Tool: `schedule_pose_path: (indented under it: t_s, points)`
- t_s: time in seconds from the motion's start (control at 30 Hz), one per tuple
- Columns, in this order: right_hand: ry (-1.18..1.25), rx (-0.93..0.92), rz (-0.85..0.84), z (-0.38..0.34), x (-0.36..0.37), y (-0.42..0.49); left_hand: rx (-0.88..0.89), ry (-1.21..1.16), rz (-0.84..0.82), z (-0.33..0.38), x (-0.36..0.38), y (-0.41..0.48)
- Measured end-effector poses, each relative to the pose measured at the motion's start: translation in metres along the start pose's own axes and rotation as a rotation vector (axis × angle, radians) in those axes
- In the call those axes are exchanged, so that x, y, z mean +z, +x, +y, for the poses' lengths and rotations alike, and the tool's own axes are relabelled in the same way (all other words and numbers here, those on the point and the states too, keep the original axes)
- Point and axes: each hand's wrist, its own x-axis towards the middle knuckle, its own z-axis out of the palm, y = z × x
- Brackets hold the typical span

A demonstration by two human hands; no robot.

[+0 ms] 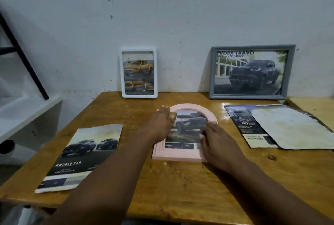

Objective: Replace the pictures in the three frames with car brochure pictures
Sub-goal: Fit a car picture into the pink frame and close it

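Note:
A pink arch-topped frame [194, 107] lies flat on the middle of the wooden table [180, 185] with a dark car picture [189, 125] showing in it. My left hand [161, 121] rests on the frame's left side, fingers extended toward the arch. On the frame's right side lies my right hand [215, 141], fingers spread flat over the picture's edge. A white frame [138, 73] with a yellow pickup picture leans on the wall. So does a grey frame [252, 72] holding a dark pickup picture.
A torn brochure page [81, 156] showing two dark pickups lies at the left of the table. At the right lie a dark brochure sheet [242, 125] and a pale stained paper [292, 129] over it. A white shelf [27, 116] stands left of the table.

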Motion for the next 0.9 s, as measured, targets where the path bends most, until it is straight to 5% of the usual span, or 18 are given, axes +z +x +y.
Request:
schedule_pose_path:
  t_s: [0.17, 0.37, 0.47, 0.73, 0.9]
  points:
    - [-0.129, -0.006, -0.071, 0.003, -0.017, 0.015, 0.053, -0.051, -0.038, 0.006, 0.005, 0.039]
    - [-0.017, -0.256, -0.136, -0.005, -0.005, 0.1, 0.004, -0.324, 0.28, -0.012, 0.021, 0.043]
    - [0.015, -0.334, -0.218, -0.018, 0.017, 0.13, -0.087, -0.354, 0.295, -0.018, 0.023, 0.035]
    - [-0.225, -0.128, -0.113, 0.031, -0.008, 0.137, 0.075, 0.082, 0.218, -0.013, 0.021, 0.032]
    - [-0.201, 0.024, -0.111, 0.043, -0.023, 0.11, 0.022, 0.218, 0.202, -0.008, 0.019, 0.031]
